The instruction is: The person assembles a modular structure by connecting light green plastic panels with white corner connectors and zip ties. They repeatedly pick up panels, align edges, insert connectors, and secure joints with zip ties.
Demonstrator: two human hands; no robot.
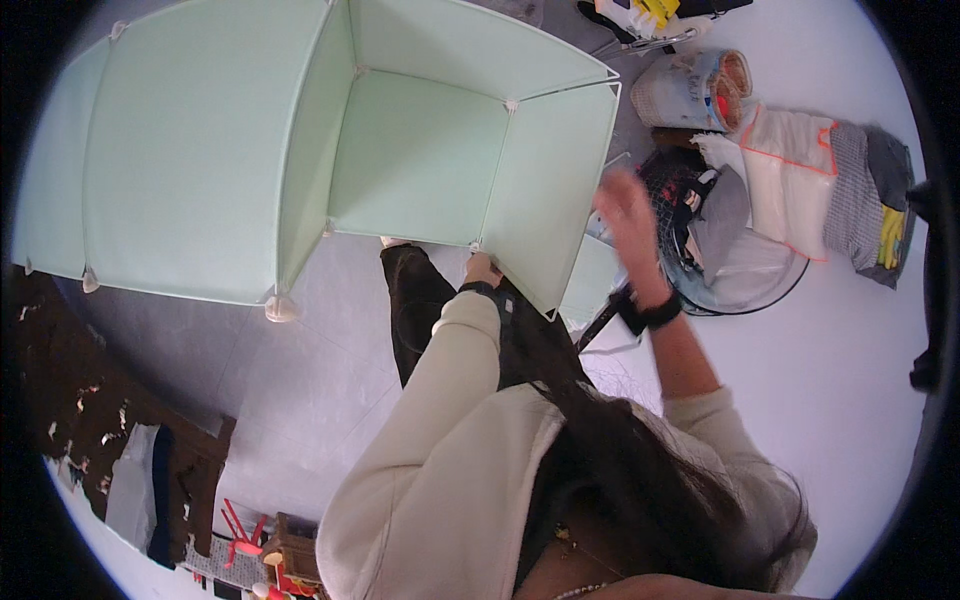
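A pale green panel cube shelf (415, 155) fills the upper left, its panels joined at the corners by white plastic connectors (282, 308). My left hand (484, 270) is closed at the lower edge of the open compartment, gripping the corner connector (475, 247) there. Part of its fingers is hidden. To the right, my right hand (630, 225) is raised beside the outer side panel (553, 200). Motion smears it, but its fingers look stretched out and hold nothing. Whether it touches the panel's edge is unclear.
At the right are a round mesh basket (715, 230) of belongings, a white padded bundle (790, 180) and a patterned bucket (690, 90). A dark brown mat (80, 380) lies at lower left. Red toys (245, 545) and a wooden box (290, 550) sit at the bottom.
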